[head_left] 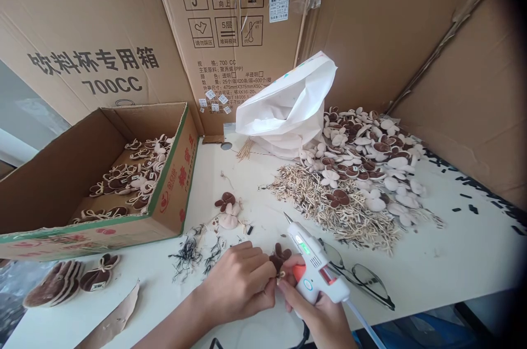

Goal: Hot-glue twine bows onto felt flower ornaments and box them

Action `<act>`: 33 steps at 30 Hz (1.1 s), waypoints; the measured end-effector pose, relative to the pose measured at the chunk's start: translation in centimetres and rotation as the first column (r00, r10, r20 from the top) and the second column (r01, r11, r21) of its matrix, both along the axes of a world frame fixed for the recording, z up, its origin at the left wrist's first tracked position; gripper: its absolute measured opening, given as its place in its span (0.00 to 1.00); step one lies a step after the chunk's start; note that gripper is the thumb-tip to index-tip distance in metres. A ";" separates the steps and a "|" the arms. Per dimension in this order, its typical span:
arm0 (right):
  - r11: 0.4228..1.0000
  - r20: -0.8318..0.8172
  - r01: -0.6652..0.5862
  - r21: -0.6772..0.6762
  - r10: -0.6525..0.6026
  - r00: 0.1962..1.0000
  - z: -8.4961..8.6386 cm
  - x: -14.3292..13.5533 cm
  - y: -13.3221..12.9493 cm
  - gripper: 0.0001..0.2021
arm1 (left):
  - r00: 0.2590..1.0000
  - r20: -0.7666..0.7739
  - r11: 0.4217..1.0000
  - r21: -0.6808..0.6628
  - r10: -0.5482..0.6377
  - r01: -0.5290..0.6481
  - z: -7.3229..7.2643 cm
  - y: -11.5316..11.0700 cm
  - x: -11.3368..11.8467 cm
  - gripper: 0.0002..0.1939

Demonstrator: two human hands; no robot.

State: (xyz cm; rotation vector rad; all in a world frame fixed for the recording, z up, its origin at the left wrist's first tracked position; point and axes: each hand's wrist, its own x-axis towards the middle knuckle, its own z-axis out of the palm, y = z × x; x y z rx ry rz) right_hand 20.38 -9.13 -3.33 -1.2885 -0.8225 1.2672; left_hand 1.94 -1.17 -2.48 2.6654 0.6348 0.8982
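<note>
My left hand (242, 283) is closed, pinching a small brown plush piece (280, 254) with rounded lobes near the table's front. A cream string bow (281, 275) shows on that piece, between my two hands. My right hand (317, 310) is wrapped round a white glue gun (310, 261) with a lit green light, its nozzle pointing up and left, away from the piece. The right thumb and fingertips also reach the bow. The piece's lower part is hidden behind my fingers. Beyond my left hand lie another brown plush piece (224, 201) and a pale one (229, 217).
An open carton (168, 190) at left holds several finished-looking pieces. A stack of brown pieces (55, 285) lies before it. Piled string bows (329, 212), plush pieces (370, 146) and a white bag (288, 102) are at back right. Glasses (366, 280) lie beside the glue gun.
</note>
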 end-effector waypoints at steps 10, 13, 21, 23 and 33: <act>1.000 -0.020 0.002 -0.002 -0.002 1.000 0.6 0.0 0.2 0.19 | 0.997 -0.059 0.994 -0.105 -0.044 0.038 0.1 -0.1 -0.1 0.11; 1.000 0.010 -0.015 0.012 0.015 1.000 0.9 0.0 0.2 0.19 | 0.997 -0.054 0.993 -0.103 -0.057 0.051 0.2 -0.1 -0.1 0.13; 0.999 0.018 -0.041 0.011 0.041 0.999 0.7 0.0 0.1 0.20 | 0.999 0.011 0.997 -0.075 -0.031 0.032 0.0 -0.2 0.1 0.14; 0.998 0.028 -0.062 0.012 0.062 0.998 0.6 0.0 0.0 0.19 | 1.000 0.017 0.999 -0.042 -0.023 0.024 -0.1 -0.3 0.1 0.13; 0.999 0.016 -0.039 0.010 0.038 0.999 0.2 0.2 0.0 0.20 | 0.996 0.049 0.991 0.110 0.068 -0.073 -0.2 -0.8 1.1 0.14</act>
